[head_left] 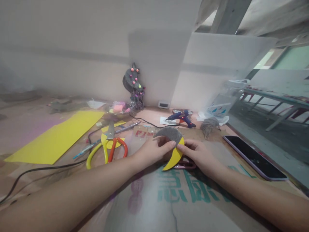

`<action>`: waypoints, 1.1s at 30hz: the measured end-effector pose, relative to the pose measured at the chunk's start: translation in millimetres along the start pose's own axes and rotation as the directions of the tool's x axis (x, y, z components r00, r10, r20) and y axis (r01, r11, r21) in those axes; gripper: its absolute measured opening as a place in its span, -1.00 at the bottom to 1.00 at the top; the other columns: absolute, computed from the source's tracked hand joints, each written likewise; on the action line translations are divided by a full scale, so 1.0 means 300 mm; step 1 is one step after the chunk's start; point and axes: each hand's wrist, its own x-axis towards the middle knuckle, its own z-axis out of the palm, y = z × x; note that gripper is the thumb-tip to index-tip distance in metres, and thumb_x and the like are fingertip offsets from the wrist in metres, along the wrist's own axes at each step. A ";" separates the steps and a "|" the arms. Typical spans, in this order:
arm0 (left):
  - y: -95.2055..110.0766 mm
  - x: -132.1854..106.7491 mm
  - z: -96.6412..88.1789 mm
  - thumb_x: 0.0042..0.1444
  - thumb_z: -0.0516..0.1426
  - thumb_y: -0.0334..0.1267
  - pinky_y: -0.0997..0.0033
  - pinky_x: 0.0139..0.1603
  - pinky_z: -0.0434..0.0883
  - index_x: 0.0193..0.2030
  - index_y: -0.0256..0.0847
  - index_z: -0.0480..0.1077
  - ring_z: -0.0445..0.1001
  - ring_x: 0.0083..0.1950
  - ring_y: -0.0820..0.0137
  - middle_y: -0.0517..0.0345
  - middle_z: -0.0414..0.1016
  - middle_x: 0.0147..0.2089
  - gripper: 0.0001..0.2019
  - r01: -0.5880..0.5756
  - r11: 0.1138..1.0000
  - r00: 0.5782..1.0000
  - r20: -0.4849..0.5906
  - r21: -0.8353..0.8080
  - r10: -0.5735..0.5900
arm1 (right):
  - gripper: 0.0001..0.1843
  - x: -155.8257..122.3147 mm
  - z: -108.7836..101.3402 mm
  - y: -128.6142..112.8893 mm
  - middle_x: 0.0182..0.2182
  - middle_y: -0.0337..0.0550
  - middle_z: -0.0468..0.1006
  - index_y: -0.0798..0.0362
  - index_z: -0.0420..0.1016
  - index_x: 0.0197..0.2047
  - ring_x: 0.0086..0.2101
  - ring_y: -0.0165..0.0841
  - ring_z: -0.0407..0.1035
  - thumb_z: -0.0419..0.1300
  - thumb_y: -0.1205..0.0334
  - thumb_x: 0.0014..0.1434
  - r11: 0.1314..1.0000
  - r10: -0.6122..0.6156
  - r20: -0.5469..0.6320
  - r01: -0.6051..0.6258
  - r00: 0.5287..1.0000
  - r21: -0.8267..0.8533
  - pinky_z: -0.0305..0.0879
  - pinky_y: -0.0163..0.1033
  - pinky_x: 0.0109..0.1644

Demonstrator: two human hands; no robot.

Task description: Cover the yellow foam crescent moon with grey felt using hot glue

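A crescent moon cutout (177,154) is held up between both hands over the cardboard. Grey yarn covers its upper part, while its lower point is bare yellow. My left hand (160,146) pinches it near the middle, thumb on the grey yarn. From the other side my right hand (194,150) grips the yellow edge with thumb and fingertips. Behind and below the crescent lies a pinkish object (184,165), partly hidden, perhaps a scissors or cutter handle. A ball of grey yarn (210,127) rests beyond my right hand.
Scissors with yellow and red handles (106,151), a pen (126,128) and a yellow sheet (58,138) lie left. A blue glue gun (181,117) stands at the back with its black cord. A finished-looking grey moon ornament (132,80) leans on the wall. A phone (253,158) lies right.
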 end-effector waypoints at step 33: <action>-0.014 0.013 -0.001 0.21 0.01 0.02 0.46 -0.31 0.34 -0.42 -0.24 0.39 0.44 -0.31 0.37 0.12 0.50 -0.37 -0.62 -0.111 0.994 0.994 0.016 0.016 0.111 | -0.57 -0.005 0.008 -0.015 -0.56 -0.34 0.40 0.07 0.42 -0.35 -0.66 -0.57 0.23 0.31 -0.15 -0.01 1.000 -0.017 -0.032 0.018 0.999 0.012 0.14 -0.48 -0.67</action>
